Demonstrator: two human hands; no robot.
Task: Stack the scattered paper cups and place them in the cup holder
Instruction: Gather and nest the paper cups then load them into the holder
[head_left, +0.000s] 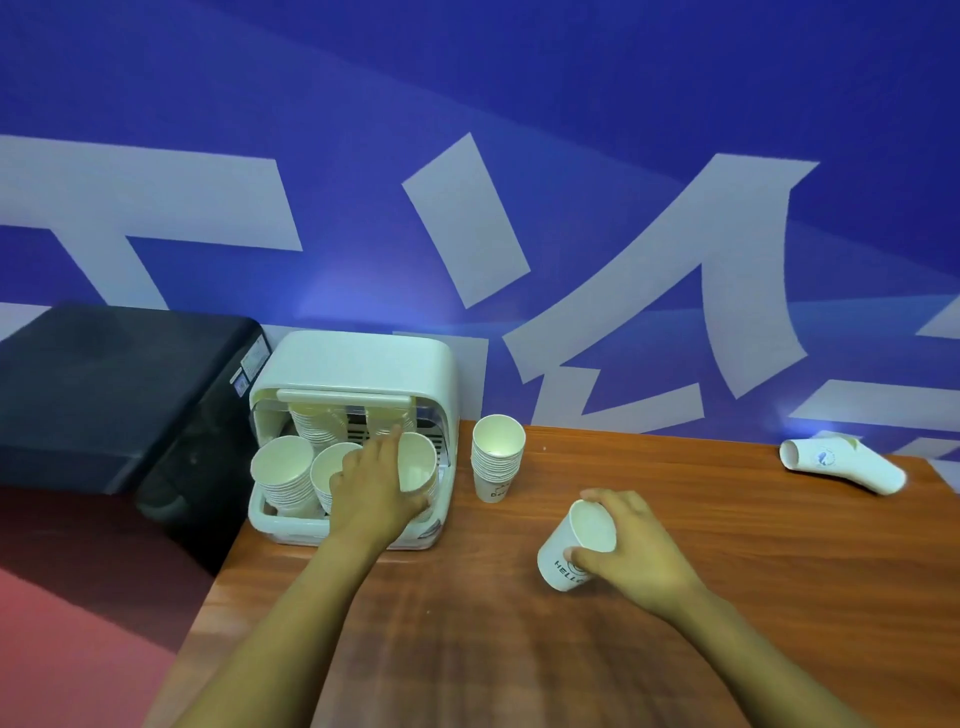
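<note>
A white cup holder (358, 364) with its lid raised stands at the table's back left, holding several stacks of white paper cups (283, 475). My left hand (376, 486) reaches into it and grips a cup stack (418, 462) at its front right. A separate upright stack of cups (497, 457) stands on the table just right of the holder. My right hand (631, 545) holds a single tilted paper cup (574, 545) printed with dark lettering, low over the table's middle. Two nested cups (841, 462) lie on their side at the far right.
The wooden table (519, 623) runs along a blue wall with large white shapes. A black box-shaped machine (114, 384) stands left of the holder, beyond the table's left edge. Red floor (78, 623) shows at lower left.
</note>
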